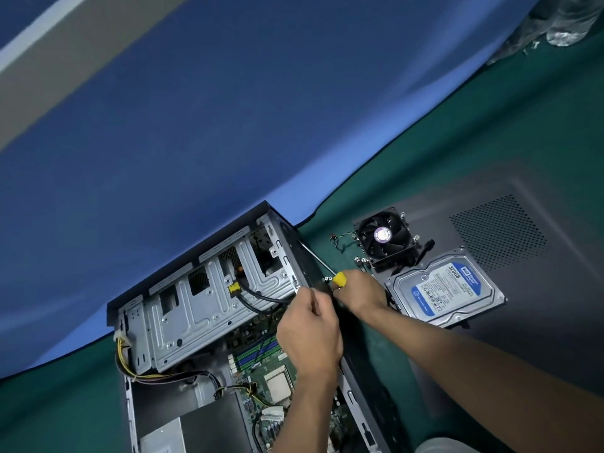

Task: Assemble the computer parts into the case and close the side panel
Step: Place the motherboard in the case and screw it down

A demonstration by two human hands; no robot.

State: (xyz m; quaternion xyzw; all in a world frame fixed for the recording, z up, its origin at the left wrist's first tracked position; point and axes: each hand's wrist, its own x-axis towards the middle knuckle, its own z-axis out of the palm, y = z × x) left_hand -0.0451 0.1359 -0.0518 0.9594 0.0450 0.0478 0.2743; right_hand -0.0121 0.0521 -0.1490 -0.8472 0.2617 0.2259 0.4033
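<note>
— Hands?
— Right hand [354, 291] grips the yellow-handled screwdriver [338, 278] at the open case [209, 308] edge; left hand [309, 328] is curled, contents indiscernible.
— Parts?
— Hard drive [446, 286] and fan [385, 237] lie on the side panel [523, 289].

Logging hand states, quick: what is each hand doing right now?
Left hand: fingers curled at the case edge; what it holds cannot be told.
Right hand: grips the yellow-handled screwdriver.
</note>
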